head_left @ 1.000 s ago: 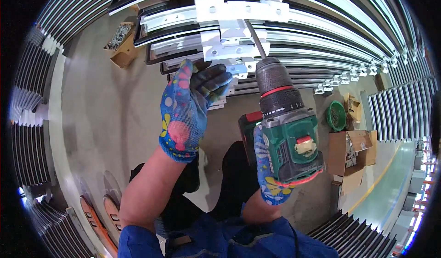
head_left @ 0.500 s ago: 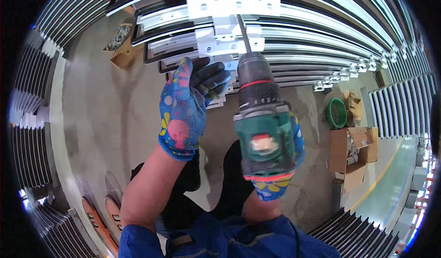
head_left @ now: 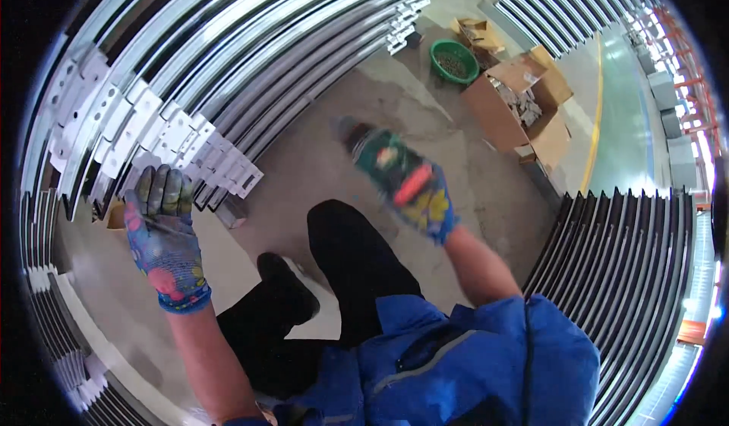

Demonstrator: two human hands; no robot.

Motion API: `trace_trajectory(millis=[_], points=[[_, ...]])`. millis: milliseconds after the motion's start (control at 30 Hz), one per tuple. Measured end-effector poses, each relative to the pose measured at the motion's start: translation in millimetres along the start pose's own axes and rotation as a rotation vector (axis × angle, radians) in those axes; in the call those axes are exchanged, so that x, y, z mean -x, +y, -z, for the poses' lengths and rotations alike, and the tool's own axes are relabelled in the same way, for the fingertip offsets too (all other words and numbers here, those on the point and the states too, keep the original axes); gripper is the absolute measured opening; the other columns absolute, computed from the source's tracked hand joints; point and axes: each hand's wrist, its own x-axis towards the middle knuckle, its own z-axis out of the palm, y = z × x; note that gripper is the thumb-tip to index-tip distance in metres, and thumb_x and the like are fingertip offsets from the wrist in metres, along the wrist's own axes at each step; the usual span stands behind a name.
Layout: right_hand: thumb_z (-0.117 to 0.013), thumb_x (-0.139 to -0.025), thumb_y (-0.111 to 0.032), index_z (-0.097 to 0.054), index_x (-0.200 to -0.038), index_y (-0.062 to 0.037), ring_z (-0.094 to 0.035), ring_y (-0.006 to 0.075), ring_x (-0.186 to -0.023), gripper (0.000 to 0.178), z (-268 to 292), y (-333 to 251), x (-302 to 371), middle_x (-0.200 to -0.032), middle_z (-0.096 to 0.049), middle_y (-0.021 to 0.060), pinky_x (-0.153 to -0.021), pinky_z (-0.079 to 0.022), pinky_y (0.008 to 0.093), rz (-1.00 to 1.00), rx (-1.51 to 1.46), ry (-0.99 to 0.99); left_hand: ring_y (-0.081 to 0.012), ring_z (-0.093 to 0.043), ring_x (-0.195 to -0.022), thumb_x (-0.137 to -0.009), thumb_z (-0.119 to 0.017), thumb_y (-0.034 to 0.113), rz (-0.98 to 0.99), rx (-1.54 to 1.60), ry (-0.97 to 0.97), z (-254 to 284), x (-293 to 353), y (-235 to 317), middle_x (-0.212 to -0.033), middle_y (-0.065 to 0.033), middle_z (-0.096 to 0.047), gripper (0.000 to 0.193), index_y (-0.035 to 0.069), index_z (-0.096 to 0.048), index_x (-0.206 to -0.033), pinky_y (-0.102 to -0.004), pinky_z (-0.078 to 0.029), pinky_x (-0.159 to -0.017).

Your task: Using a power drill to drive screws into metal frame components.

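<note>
My right hand (head_left: 429, 209), in a blue patterned glove, grips a green and black cordless drill (head_left: 385, 160), blurred by motion and held over the floor, apart from the frames. In a matching glove with dark, dirty fingers, my left hand (head_left: 163, 232) is raised palm forward near the white hinges (head_left: 178, 137). Its fingers are stretched out and hold nothing; whether the fingertips touch a hinge I cannot tell. The hinges sit in a row on the ends of stacked white and black metal frames (head_left: 250, 46), which curve across the upper left.
Beyond the drill stand a green basket (head_left: 454, 61) of small parts and an open cardboard box (head_left: 497, 111) holding metal pieces. Another stack of dark frames (head_left: 615, 266) rises close on my right, and more frames (head_left: 566, 4) stand at the far right. My knees (head_left: 342, 236) are bent below.
My view has turned to the right. The drill has come away from the hinge and swung right, still in my right hand. My left hand remains by the hinges, fingers now straighter.
</note>
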Motion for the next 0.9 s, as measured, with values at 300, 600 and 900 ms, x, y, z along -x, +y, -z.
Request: trace_trajectory(millis=[300, 600, 900], points=[[-0.055, -0.078, -0.027, -0.059, -0.087, -0.0106, -0.061, 0.0269, -0.073, 0.019, -53, 241, 105, -0.080, -0.063, 0.0108, -0.064, -0.047, 0.0374, -0.625, 0.334, -0.288, -0.0241, -0.059, -0.090, -0.088, -0.049, 0.034, 0.178, -0.127, -0.111, -11, 15, -34, -0.102, -0.0123, -0.060, 0.040, 0.001, -0.053, -0.111, -0.0382, -0.047, -0.081], [-0.051, -0.073, -0.024, -0.062, -0.085, -0.0087, -0.061, 0.0322, -0.080, 0.022, -53, 280, 161, -0.085, -0.062, 0.0162, -0.070, -0.048, 0.0387, -0.803, 0.251, -0.521, -0.0238, -0.060, -0.082, -0.089, -0.047, 0.034, 0.365, -0.392, -0.241, -70, 13, -124, -0.093, -0.0110, -0.062, 0.036, 0.003, -0.054, -0.106, -0.0399, -0.048, -0.073], [-0.054, -0.068, -0.021, -0.064, -0.087, -0.0087, -0.061, 0.0307, -0.083, 0.025, -16, 250, 120, -0.092, -0.063, 0.0136, -0.069, -0.049, 0.0377, -1.104, 0.029, -0.321, -0.0221, -0.061, -0.085, -0.089, -0.047, 0.037, 0.201, -1.452, -1.057, -159, -40, -261, -0.090, -0.0141, -0.063, 0.041, 0.001, -0.058, -0.103, -0.0338, -0.048, -0.074]])
